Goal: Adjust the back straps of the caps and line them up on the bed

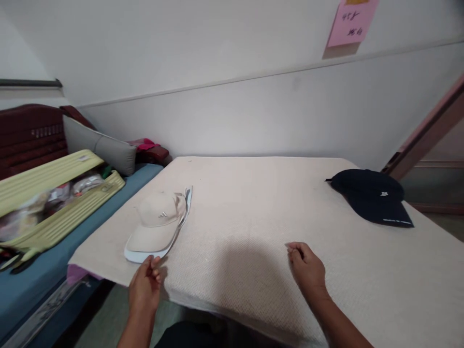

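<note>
A cream cap (158,215) with a small dark logo lies at the left of the table, its brim toward me. Under it shows the pale blue edge of another piece (139,256), likely a second hat, mostly covered. My left hand (144,287) is right at the front of that edge, fingers half curled and a little apart; whether a fingertip touches the edge is unclear. Over the table's middle front, my right hand (307,270) is closed with thumb and fingers together, nothing visible in it. A navy cap (368,193) with white lettering on its brim rests at the far right.
The table has a cream textured cloth (253,193). To the left, a blue-covered bed (141,179) carries a grey pillow (108,147) and an opened yellow-green case (85,193) of packed items. A white wall (235,121) bearing a pink note (351,24) stands behind.
</note>
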A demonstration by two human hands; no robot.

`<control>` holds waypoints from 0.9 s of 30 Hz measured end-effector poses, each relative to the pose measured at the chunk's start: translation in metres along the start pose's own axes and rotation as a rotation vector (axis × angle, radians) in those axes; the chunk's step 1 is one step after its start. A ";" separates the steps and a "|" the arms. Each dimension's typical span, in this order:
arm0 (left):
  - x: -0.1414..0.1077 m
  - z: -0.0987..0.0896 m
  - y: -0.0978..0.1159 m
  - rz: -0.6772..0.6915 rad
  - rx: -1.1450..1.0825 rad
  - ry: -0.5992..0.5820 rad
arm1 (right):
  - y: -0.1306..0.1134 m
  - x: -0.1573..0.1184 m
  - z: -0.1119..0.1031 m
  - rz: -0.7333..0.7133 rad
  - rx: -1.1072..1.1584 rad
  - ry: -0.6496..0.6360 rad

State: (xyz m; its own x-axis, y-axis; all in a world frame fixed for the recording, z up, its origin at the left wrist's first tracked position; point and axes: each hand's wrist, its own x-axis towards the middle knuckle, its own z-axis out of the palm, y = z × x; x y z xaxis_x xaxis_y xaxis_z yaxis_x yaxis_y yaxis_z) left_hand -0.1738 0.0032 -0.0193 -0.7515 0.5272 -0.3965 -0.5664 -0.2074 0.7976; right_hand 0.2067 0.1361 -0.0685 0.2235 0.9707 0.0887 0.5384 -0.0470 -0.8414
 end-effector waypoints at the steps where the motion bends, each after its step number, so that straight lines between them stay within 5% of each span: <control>1: 0.002 0.002 0.002 0.001 0.014 -0.003 | -0.001 0.001 0.000 -0.007 -0.008 0.002; 11: 0.017 0.039 0.031 -0.044 0.110 -0.158 | -0.004 0.001 0.001 -0.014 0.015 -0.022; 18: 0.012 0.080 0.040 0.191 0.059 -0.216 | -0.009 0.001 0.000 -0.006 0.053 -0.060; 23: -0.018 0.112 0.016 0.361 -0.002 -0.255 | -0.007 0.005 0.002 0.016 0.134 -0.043; 27: -0.064 0.130 -0.029 0.398 0.078 -0.300 | -0.009 0.010 0.008 0.113 0.334 -0.046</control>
State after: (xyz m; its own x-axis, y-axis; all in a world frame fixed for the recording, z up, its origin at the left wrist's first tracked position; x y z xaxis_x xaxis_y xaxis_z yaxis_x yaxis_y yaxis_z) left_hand -0.0650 0.0823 0.0422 -0.7669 0.6361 0.0845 -0.2199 -0.3841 0.8967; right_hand 0.1976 0.1478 -0.0648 0.2252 0.9738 -0.0329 0.2148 -0.0825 -0.9732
